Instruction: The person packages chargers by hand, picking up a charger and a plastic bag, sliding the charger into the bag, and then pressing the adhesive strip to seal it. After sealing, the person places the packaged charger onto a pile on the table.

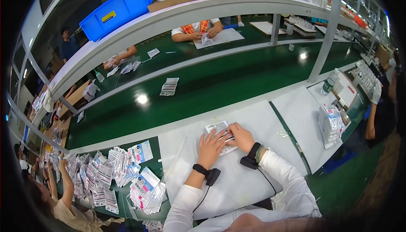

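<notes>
A clear and white plastic packet (217, 127) lies on the white sheet (186, 189) in front of me, mostly covered by my hands. My left hand (211, 148) rests flat across it, fingers stretched out and a little apart. Beside it, my right hand (241, 137) has its fingers curled down over the packet's right side, near the left fingertips. A thin dark edge shows between the two hands; what the right fingers pinch is hidden. Both wrists wear black bands with small boxes and cables.
A heap of printed silver packets (99, 175) lies to the left, where a co-worker's arm reaches in. Across the front runs a green conveyor belt (203, 92) with one packet stack (169, 87). On the right stand more packets (330, 124) and a bottle (330, 83). Overhead is a shelf (253, 4).
</notes>
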Available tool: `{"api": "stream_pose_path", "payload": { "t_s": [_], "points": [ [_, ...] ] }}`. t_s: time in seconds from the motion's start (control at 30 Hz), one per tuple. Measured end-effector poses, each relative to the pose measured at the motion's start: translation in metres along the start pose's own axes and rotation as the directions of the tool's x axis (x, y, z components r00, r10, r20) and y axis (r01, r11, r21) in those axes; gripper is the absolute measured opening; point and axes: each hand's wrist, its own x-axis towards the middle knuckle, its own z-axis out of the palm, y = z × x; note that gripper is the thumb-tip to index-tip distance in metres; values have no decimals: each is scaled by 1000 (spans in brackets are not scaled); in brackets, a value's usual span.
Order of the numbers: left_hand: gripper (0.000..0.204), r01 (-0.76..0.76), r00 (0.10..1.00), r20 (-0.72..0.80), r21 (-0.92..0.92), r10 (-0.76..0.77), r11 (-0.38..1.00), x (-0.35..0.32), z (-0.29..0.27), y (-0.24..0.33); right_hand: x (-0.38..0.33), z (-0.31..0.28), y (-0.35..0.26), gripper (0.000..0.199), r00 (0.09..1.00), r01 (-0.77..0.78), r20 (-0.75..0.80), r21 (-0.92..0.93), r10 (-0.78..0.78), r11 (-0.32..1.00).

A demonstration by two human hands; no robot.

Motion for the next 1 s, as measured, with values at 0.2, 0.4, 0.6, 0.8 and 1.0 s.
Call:
{"api": "stream_pose_path", "payload": {
  "t_s": [0.2,0.4,0.6,0.8,1.0],
  "points": [
    [27,35,997,-68,239,-20,970,4,0,14,-6,-10,3,32,980,-126,179,196,91,972],
    [16,70,993,-110,359,-33,931,29,-4,19,-4,0,4,24,996,-26,92,118,16,993],
    [13,177,980,-172,526,-100,832,36,4,19,-3,-1,-1,21,987,-32,157,97,16,995],
    [19,237,971,-85,370,-221,898,30,11,0,-5,0,-9,19,993,20,116,77,-29,997],
    [36,152,988,37,-105,-149,983,-6,-15,8,-15,-22,-5,26,990,26,142,-90,-13,996]
  ]
}}
